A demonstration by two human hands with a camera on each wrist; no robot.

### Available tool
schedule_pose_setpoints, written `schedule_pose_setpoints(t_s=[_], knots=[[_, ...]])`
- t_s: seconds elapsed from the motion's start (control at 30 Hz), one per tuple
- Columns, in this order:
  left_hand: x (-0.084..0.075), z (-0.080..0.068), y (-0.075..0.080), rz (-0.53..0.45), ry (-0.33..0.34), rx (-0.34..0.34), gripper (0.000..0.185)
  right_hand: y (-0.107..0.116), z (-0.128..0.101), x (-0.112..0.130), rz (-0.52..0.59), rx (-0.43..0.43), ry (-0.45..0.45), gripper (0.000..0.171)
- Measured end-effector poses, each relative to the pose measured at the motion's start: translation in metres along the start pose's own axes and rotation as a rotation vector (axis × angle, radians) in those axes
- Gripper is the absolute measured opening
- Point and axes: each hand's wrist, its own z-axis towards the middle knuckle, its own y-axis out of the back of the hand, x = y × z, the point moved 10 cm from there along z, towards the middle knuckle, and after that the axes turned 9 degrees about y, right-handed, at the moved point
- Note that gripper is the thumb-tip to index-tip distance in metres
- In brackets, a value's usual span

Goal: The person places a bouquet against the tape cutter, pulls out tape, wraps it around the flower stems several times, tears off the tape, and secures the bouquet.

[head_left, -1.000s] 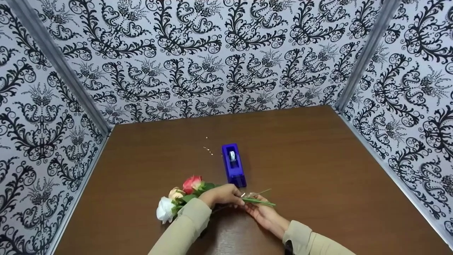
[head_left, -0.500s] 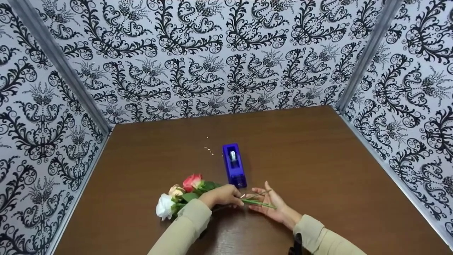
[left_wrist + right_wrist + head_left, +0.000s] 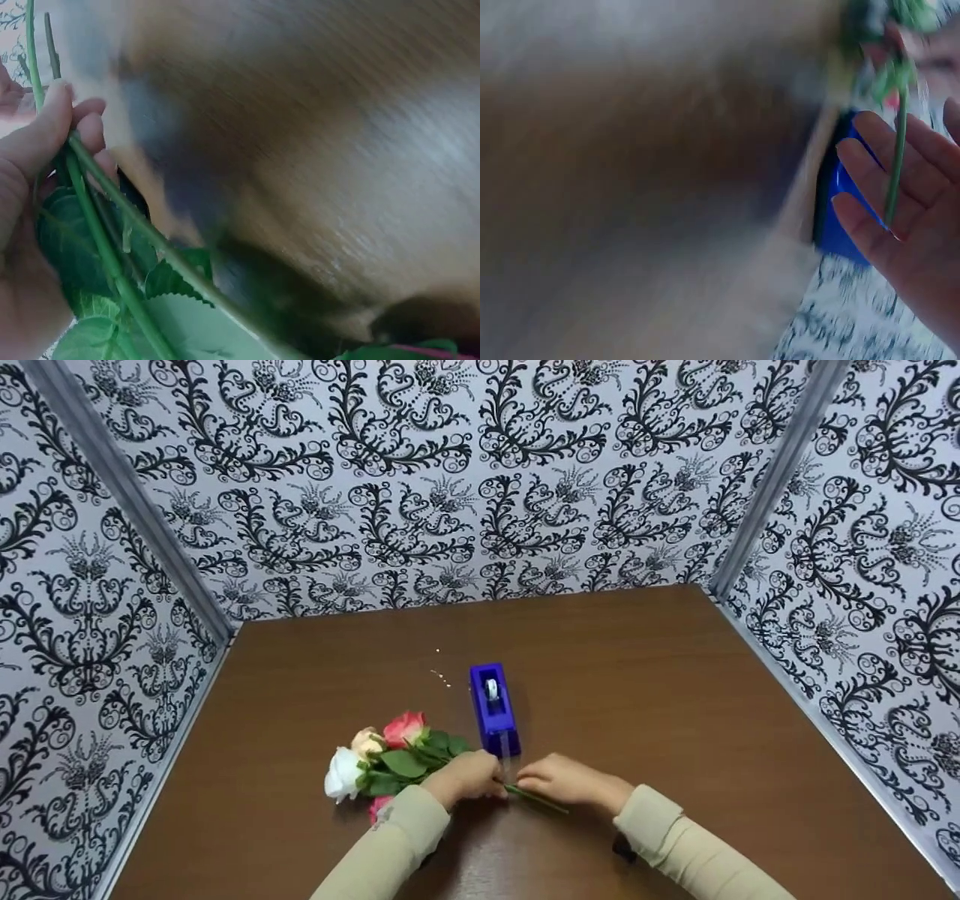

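My left hand point(image 3: 469, 775) grips a bunch of artificial roses by the green stems point(image 3: 94, 217), thumb pressed over them in the left wrist view. The heads, a white rose point(image 3: 343, 775), a peach rose point(image 3: 367, 742) and red-pink ones, lie to its left among leaves point(image 3: 405, 763). My right hand point(image 3: 911, 195) is at the stem ends, fingers loosely extended, one stem lying across them in the right wrist view. Just beyond both hands stands a blue tape dispenser point(image 3: 493, 712); a faint clear strip seems to run from its front end toward the stems.
Small white bits point(image 3: 441, 678) are scattered left of the dispenser on the brown wooden table point(image 3: 615, 675). Patterned black-and-white walls point(image 3: 480, 495) enclose the table's back and sides.
My right hand has turned from palm up under the stem ends to back up over them. The rose heads have shifted slightly away from me, and a pink one now shows beside the left sleeve.
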Motion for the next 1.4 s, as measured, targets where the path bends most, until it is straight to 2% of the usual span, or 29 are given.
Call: schedule_pose_setpoints(t_s=[0.1,0.27,0.4,0.5,0.67,0.77,0.9,1.03,1.17,1.27,1.4], knots=[[-0.006,-0.003,0.007,0.154,-0.011,-0.097,0.016,-0.014,0.006,0.003,-0.03,0.056,0.011,0.025],[-0.017,-0.009,0.01,0.41,-0.02,-0.227,0.015,-0.023,0.008,-0.002,0.024,0.052,-0.049,0.023],[-0.023,-0.015,0.008,0.563,-0.016,-0.293,0.011,-0.022,0.004,-0.013,0.246,-0.022,-0.16,0.032],[-0.025,-0.018,0.007,0.638,-0.012,-0.33,0.012,-0.021,0.001,-0.02,0.412,-0.087,-0.221,0.038],[-0.028,-0.022,0.012,0.65,-0.016,-0.421,0.012,-0.016,0.001,-0.022,0.44,-0.15,-0.198,0.029],[-0.029,-0.024,0.013,0.637,-0.025,-0.446,0.012,-0.017,0.0,-0.025,0.439,-0.163,-0.21,0.027],[-0.03,-0.024,0.01,0.655,-0.03,-0.433,0.013,-0.023,0.001,-0.021,0.392,-0.086,-0.195,0.028],[-0.03,-0.025,0.01,0.686,-0.028,-0.457,0.014,-0.034,0.002,-0.018,0.389,0.012,-0.193,0.025],[-0.031,-0.026,0.011,0.687,-0.012,-0.497,0.014,-0.035,0.001,-0.02,0.409,0.006,-0.23,0.02],[-0.033,-0.027,0.013,0.698,-0.004,-0.531,0.014,-0.033,0.001,-0.021,0.476,-0.01,-0.261,0.019],[-0.039,-0.031,0.016,0.742,-0.035,-0.599,0.013,-0.036,0.0,-0.023,0.665,-0.036,-0.287,0.032]])
